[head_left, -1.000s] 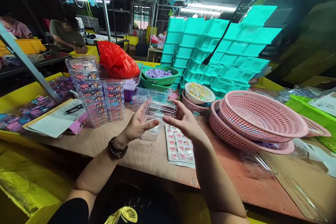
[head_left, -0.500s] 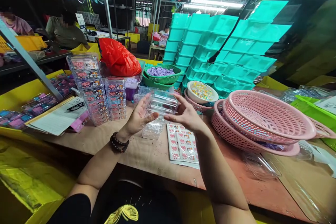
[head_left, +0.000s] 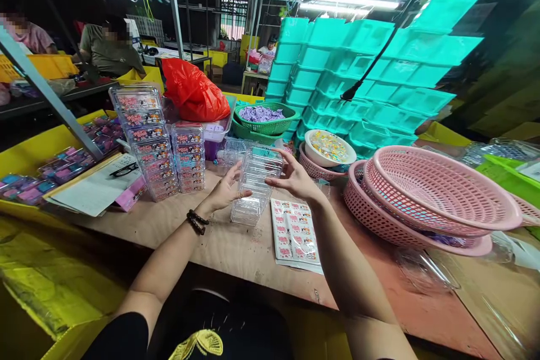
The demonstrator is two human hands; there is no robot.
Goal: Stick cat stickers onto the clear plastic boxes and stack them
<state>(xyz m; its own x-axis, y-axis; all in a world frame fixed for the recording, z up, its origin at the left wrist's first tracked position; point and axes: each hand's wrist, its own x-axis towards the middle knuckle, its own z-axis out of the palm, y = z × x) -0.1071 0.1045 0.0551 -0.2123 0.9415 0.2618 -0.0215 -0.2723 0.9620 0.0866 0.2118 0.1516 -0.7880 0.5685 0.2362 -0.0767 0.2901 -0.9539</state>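
A stack of clear plastic boxes [head_left: 253, 191] stands on the table between my hands, leaning slightly. My left hand [head_left: 225, 188] is open at the stack's left side, fingers apart and holding nothing. On the other side, my right hand [head_left: 297, 177] is open around the upper right corner, thumb in front and fingers behind; whether it touches the plastic I cannot tell. Sheets of pink printed stickers [head_left: 295, 233] lie just right of the stack. To the left rise a tall stack of labelled clear boxes [head_left: 145, 143] and a shorter labelled stack [head_left: 188, 157].
Pink baskets [head_left: 422, 202] take up the right side. Behind are a white bowl of small colourful pieces [head_left: 329, 146], a green basket of purple pieces [head_left: 264, 118], a red bag [head_left: 194, 90] and stacked turquoise bins [head_left: 358, 73]. Glasses [head_left: 124, 170] rest on paper at left.
My hands have come off the top box, which now sits on the clear stack. The left hand has moved left and down; the right has loosened its fingers. The view has shifted slightly.
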